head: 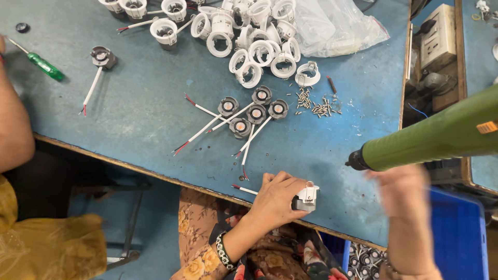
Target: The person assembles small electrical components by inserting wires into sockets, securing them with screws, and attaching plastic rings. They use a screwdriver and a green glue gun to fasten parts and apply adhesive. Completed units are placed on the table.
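Note:
My left hand [275, 199] rests at the near edge of the blue table [135, 114], shut on a small lamp fitting [306, 198] with a white ring, a grey body and a red-tipped white wire [244, 189] trailing left. My right hand [404, 192] is blurred, just under a green electric screwdriver [436, 139] whose dark tip points left. Whether it grips the tool is unclear. Beyond my left hand lie several grey LED modules [254, 111] with white wires.
A pile of white ring housings [254, 36], a clear plastic bag [337, 23] and loose screws [316, 103] lie farther back. Another person's arm [13, 129] is at the left, near a green-handled screwdriver [45, 66]. A blue bin [459, 233] stands at the right.

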